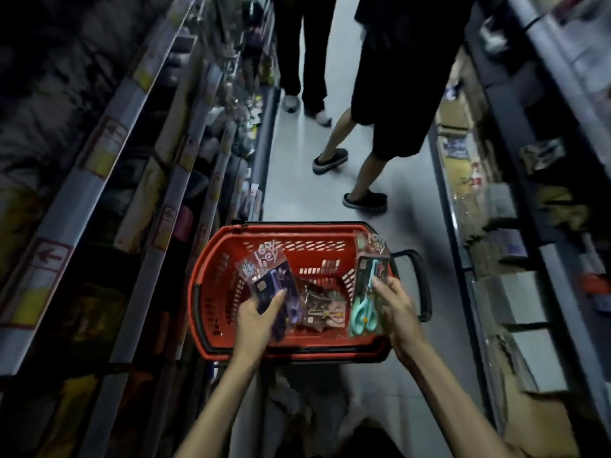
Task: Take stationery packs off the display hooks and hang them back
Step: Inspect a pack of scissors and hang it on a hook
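Note:
A red plastic shopping basket (251, 241) stands on the aisle floor below me. My left hand (259, 320) grips a dark purple scissors pack (271, 282) over the basket's left half. My right hand (395, 305) holds a pack with teal-handled scissors (365, 292) upright above the basket's right rim. Another pack with a brownish card (322, 307) lies inside the basket between my hands. No display hooks can be made out in the dim shelves.
Shelving (139, 166) runs along the left side of the narrow aisle, and more shelves with boxes (496, 206) line the right. Two people in dark clothes (390, 104) stand on the floor just beyond the basket. The basket's black handle (421, 285) sticks out at the right.

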Available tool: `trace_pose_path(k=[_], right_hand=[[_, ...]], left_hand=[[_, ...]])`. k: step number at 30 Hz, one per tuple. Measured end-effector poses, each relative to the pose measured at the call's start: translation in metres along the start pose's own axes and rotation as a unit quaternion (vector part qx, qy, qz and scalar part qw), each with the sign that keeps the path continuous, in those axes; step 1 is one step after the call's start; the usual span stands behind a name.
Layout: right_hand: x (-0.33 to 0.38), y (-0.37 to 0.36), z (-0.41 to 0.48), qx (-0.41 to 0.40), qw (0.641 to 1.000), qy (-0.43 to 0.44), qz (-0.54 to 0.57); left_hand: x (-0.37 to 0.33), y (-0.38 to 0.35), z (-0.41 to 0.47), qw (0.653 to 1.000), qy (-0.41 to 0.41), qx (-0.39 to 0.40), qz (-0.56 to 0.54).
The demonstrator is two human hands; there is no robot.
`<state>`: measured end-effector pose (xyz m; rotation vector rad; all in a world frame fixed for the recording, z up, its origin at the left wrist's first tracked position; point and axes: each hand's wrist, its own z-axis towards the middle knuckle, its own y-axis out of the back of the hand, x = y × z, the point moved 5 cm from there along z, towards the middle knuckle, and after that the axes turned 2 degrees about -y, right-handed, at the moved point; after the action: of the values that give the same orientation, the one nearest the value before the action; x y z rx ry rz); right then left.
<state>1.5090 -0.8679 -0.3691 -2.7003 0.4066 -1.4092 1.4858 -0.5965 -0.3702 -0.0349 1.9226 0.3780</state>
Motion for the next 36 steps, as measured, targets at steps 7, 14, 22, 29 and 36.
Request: trace_pose_path(k=[7, 14, 22, 29, 36], right_hand=[[0.046, 0.066, -0.075, -0.051, 0.993, 0.102, -0.031], [0.098, 0.15, -0.145, -0.114, 0.968, 0.215, -0.065], [0.144, 0.21, -0.237, -0.191, 0.946, 0.258, 0.03], [0.155, 0.225, -0.317, -0.285, 0.895, 0.342, -0.016], [0.136, 0.242, -0.407, -0.427, 0.812, 0.387, -0.087]], left_hand=[[-0.078, -0.052, -0.047, 0.995, -0.071, 0.073, -0.019], [-0.145, -0.11, -0.108, 0.981, -0.157, 0.11, -0.02], [-0.22, -0.163, -0.185, 0.95, -0.207, 0.231, -0.027], [-0.264, -0.189, -0.222, 0.916, -0.259, 0.304, -0.025], [-0.273, -0.224, -0.273, 0.864, -0.274, 0.418, -0.056]])
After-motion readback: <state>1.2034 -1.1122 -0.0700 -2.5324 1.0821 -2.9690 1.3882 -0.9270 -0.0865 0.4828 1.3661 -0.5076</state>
